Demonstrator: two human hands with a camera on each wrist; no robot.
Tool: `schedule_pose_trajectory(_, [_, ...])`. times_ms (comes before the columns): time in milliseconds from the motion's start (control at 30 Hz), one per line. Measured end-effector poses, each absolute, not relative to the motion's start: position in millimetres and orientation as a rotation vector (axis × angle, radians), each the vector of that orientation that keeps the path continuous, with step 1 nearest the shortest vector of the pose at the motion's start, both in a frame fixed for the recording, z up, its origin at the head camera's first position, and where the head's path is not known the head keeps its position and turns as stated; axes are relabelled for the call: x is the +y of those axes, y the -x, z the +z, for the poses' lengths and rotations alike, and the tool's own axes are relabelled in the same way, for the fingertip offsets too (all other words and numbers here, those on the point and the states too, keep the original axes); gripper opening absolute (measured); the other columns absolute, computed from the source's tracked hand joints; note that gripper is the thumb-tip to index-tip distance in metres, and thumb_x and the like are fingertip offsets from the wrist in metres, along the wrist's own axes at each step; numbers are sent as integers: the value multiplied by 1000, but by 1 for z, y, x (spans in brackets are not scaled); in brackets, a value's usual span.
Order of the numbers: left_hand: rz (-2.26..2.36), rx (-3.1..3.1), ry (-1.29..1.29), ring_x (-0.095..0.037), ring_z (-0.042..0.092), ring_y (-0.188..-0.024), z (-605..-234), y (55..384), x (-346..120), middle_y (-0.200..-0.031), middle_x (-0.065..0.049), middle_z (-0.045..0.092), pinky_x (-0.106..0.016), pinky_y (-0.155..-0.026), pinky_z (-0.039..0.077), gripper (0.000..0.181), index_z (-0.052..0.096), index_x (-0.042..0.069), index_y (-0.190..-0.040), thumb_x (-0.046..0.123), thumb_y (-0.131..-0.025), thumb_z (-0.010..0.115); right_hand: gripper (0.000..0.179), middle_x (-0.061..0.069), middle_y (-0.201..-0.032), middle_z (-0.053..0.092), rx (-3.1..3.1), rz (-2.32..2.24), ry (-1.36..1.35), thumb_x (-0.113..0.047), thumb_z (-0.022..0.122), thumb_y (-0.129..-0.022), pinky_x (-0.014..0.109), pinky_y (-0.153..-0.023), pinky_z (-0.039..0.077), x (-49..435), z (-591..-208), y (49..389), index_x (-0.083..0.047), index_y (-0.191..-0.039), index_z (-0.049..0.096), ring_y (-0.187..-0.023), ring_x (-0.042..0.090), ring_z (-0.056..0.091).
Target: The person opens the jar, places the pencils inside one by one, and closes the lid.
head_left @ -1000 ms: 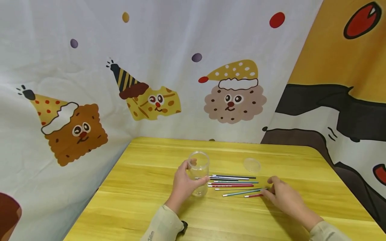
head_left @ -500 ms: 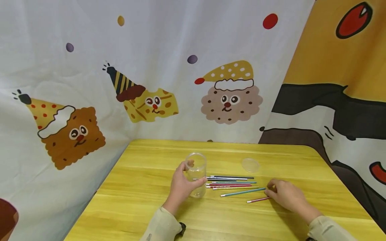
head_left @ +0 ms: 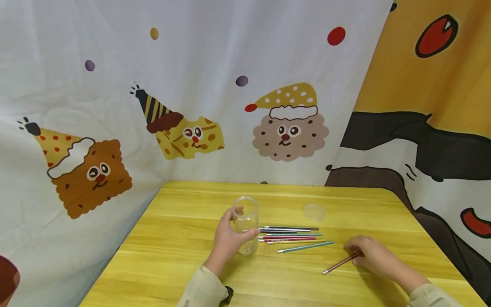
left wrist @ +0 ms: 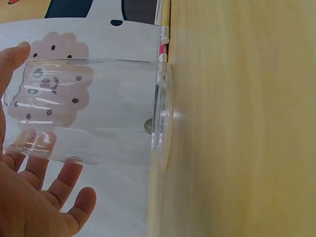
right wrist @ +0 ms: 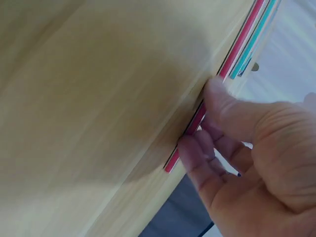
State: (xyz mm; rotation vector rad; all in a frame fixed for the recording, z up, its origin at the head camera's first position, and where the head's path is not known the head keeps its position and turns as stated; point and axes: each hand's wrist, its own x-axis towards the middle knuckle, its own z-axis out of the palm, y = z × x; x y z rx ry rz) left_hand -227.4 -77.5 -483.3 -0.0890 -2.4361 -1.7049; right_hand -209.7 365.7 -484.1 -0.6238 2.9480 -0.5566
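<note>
At the yellow tabletop (head_left: pixel 291 281), near right, a red pencil (head_left: pixel 339 264) pinched by the right hand (head_left: pixel 373 256) could be dropped if loosely held; beyond, left, a clear jar (head_left: pixel 246 223) gripped by the left hand (head_left: pixel 225 239) could be toppled if bumped.

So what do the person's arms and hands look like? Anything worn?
Left hand and right hand are both bare, no gloves. Left sleeve and right sleeve are long, pale beige. A black piece, maybe a strap, shows by the left cuff. Small dark lettering on that sleeve, unreadable.
</note>
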Motion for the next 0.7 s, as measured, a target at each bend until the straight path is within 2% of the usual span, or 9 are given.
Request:
schedule_pose_trajectory(167, [-1716,-2426,84,-30,60,-133,-484,227,-80,-146,0,66,-60,-107,53,78,62,21,-138,39,-72,100,29,-16,-84,65,2952,-521,739,1,85,-81,24,-64,47,372,-488,206,-22,-88,69,-75,-6,51])
schedule_pose_trajectory(300, [-1730,-2417,90,-29,61,-134,-483,226,-80,-147,0,66,-59,-108,53,79,62,23,-138,41,-71,101,36,-18,-78,53,2950,-452,866,5,82,-82,22,-62,38,370,-490,204,-24,-86,61,-71,-5,41])
schedule_pose_trajectory(500, [-1737,-2419,108,-31,60,-134,-481,226,-80,-149,-3,65,-61,-108,52,80,61,23,-139,40,-72,100,31,-18,-78,46,2953,-333,824,4,72,-91,23,-65,35,361,-489,198,-24,-93,59,-73,-1,39])
schedule_pose_trajectory(700, [-1718,-2419,136,-31,59,-135,-482,228,-79,-149,-4,65,-62,-108,52,80,60,20,-140,40,-74,99,16,-12,-90,53,2922,-284,731,-2,63,-101,28,-68,43,355,-482,196,-18,-107,63,-81,2,44])
